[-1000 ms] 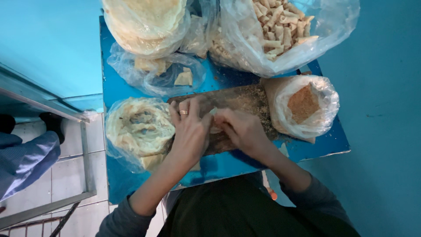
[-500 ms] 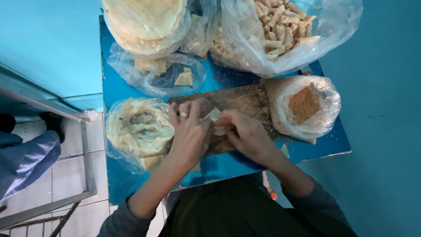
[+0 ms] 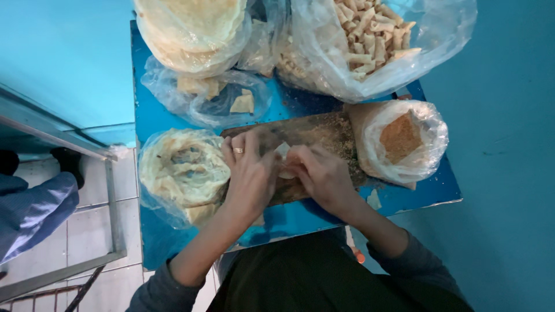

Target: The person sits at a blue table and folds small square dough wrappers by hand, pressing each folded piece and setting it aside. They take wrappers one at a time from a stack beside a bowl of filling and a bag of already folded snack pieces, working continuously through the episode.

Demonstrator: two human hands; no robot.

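- Pastry sheet (image 3: 283, 153), a small pale piece, lies on the wooden board (image 3: 315, 130) between our two hands; since a moment ago our fingers have drawn closer over it, so less of it shows, and we judge that the folding or rolling of this piece is well under way.
- Left hand (image 3: 248, 173), with a ring on one finger, is curled with its fingers pressed down on the near left edge of the sheet; it has shifted only slightly toward the middle.
- Right hand (image 3: 324, 176) is curled too, fingertips pinching the sheet's right side; both hands are narrow and closed around the piece, touching each other.
- Going left to right across the blue table (image 3: 156, 115): an open plastic bag of thin round wrappers (image 3: 182, 173) sits just beside our left hand, and behind it a nearly empty bag with scraps (image 3: 219, 101).
- At the far left top a stack of round flat wrappers in a bag (image 3: 191, 29) stands at the table's back edge.
- Beside it, further right, a large clear bag of finished pale rolls (image 3: 370, 34) fills the far right corner.
- To the right of the board a bag of brown crumb filling (image 3: 402, 138) stands open, touching the board's end.
- Around the table the walls are turquoise; at the left a metal frame (image 3: 110, 202) runs over the white tiled floor (image 3: 87, 231), where another person's blue sleeve (image 3: 29, 214) shows.
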